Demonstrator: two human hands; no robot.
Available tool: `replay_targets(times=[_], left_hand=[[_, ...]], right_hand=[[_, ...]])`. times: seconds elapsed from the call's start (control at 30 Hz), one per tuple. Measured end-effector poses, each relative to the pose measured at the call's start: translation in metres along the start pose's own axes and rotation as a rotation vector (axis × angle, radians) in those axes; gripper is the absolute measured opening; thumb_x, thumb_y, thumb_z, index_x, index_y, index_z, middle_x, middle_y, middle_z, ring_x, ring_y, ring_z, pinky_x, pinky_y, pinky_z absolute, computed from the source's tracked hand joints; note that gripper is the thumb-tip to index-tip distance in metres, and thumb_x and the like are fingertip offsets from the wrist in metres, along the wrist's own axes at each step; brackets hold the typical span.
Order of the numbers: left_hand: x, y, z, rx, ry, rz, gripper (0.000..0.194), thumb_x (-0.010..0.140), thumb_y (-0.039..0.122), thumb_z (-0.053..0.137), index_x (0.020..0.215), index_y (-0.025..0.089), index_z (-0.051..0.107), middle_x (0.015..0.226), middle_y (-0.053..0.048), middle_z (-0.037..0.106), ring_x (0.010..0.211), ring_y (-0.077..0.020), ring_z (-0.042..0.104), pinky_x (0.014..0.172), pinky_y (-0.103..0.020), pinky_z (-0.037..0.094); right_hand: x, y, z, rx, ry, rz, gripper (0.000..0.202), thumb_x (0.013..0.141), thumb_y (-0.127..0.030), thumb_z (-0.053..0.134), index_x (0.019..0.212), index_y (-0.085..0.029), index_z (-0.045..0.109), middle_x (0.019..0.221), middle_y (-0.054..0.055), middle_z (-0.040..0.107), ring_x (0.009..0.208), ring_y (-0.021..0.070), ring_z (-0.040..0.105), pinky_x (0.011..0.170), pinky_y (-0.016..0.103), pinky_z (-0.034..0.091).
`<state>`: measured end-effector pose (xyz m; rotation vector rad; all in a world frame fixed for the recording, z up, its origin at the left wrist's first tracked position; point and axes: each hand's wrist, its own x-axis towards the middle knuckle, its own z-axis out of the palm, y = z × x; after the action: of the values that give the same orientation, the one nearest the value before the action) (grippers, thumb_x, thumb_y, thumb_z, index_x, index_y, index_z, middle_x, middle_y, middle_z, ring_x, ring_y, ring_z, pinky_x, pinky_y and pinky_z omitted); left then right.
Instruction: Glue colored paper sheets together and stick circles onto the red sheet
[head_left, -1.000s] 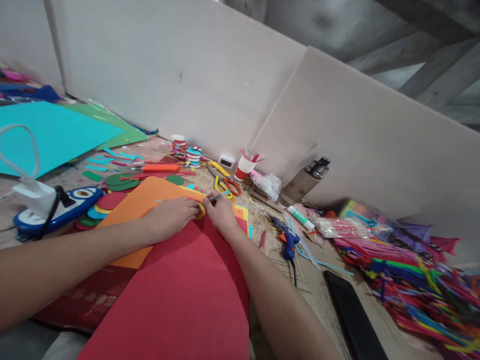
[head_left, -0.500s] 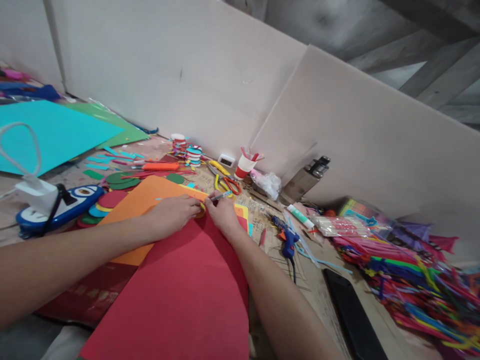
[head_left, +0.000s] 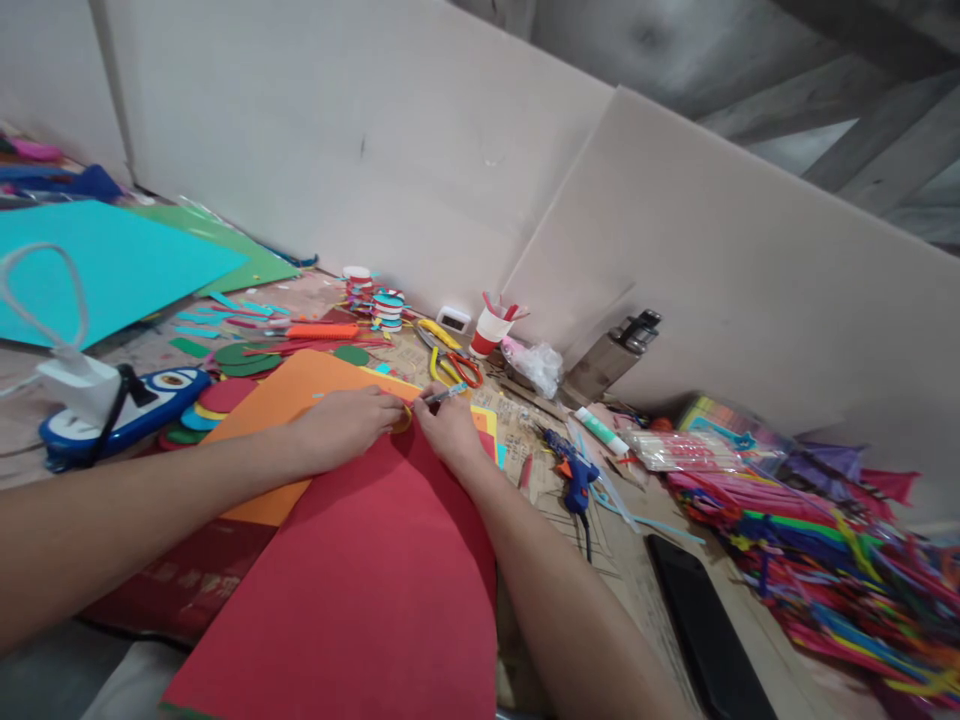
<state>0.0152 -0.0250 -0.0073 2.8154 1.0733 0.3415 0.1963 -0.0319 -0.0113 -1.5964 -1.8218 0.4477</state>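
A large red sheet of paper [head_left: 390, 580] lies in front of me, over an orange sheet [head_left: 300, 385]. Near its far end, my right hand [head_left: 452, 428] grips a slim pen [head_left: 448, 393], with the tip pointing down and left toward the paper. My left hand [head_left: 346, 425] rests on the sheets, fingertips on a small yellow ring-shaped piece [head_left: 404, 418] that they partly hide. The pen tip is close beside this piece; whether it touches cannot be made out. Edges of yellow sheets [head_left: 486, 415] show behind my right hand.
Scissors and pliers [head_left: 448, 355], a paper cup [head_left: 491, 330] and a hot glue gun [head_left: 571, 470] sit beyond and to the right. A phone [head_left: 709, 620] lies right, near bundled pipe cleaners [head_left: 817, 560]. Coloured paper discs [head_left: 229, 395] and a blue power strip [head_left: 150, 400] are left.
Both hands stay at almost the same spot, with the pen and the yellow piece shifted only slightly. The red sheet's near edge has moved up a little.
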Motion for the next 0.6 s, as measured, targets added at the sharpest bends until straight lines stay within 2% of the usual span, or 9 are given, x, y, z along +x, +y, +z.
replay_targets(times=[0.17, 0.6], left_hand=[[0.0006, 0.0009, -0.0020, 0.015, -0.042, 0.024, 0.030, 0.091, 0.016, 0.045, 0.108, 0.027, 0.066, 0.116, -0.001, 0.067, 0.104, -0.0190, 0.058, 0.080, -0.029, 0.044], [-0.0002, -0.0002, -0.0024, -0.015, -0.004, 0.035, 0.027, 0.089, 0.017, 0.045, 0.101, 0.025, 0.068, 0.114, -0.002, 0.068, 0.103, -0.0209, 0.059, 0.077, -0.030, 0.045]], right_hand=[[-0.0028, -0.0028, -0.0026, -0.014, -0.008, 0.006, 0.010, 0.083, -0.020, 0.053, 0.074, -0.019, 0.057, 0.064, -0.003, 0.057, 0.062, 0.0120, 0.052, 0.063, 0.023, 0.039], [-0.0092, -0.0024, -0.0031, -0.080, -0.009, -0.010, 0.011, 0.084, -0.020, 0.054, 0.074, -0.019, 0.060, 0.063, -0.002, 0.058, 0.062, 0.0126, 0.053, 0.062, 0.024, 0.038]])
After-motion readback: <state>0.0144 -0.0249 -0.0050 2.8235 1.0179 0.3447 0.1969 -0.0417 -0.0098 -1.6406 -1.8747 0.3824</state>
